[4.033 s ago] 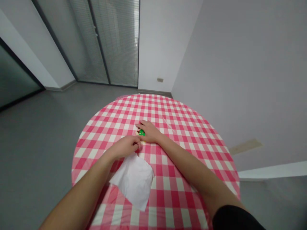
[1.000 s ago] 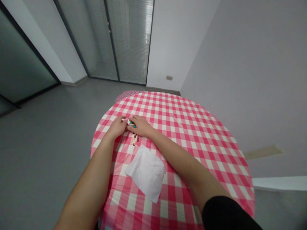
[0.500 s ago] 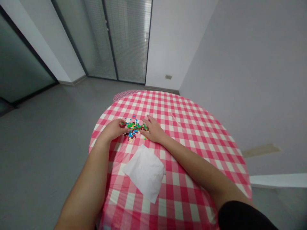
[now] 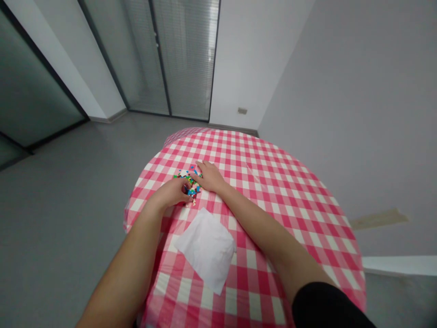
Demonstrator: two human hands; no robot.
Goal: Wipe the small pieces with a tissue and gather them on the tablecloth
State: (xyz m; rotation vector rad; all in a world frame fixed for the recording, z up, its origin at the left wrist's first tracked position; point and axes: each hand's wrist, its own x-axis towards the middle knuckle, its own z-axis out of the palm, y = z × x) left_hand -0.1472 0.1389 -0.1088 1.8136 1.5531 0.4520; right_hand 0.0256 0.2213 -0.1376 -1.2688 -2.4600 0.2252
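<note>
Scattered tiny multicoloured bricks, touching left hand, right hand

Table: a round table stands right in front of me.
Tiny pieces: the tiny pieces lie in 1 small heap on the table, near the middle.
Left: my left hand is on the near side of the heap and touches it.
Right: my right hand is on the far right side of the heap and touches it.
Tissue: a paper tissue lies on the table, between my 2 arms and closer to me than the heap.
Behind: a glass door is past the table, well apart from it.
Side: a wall is to the right of the table, and the floor is to the left.
</note>
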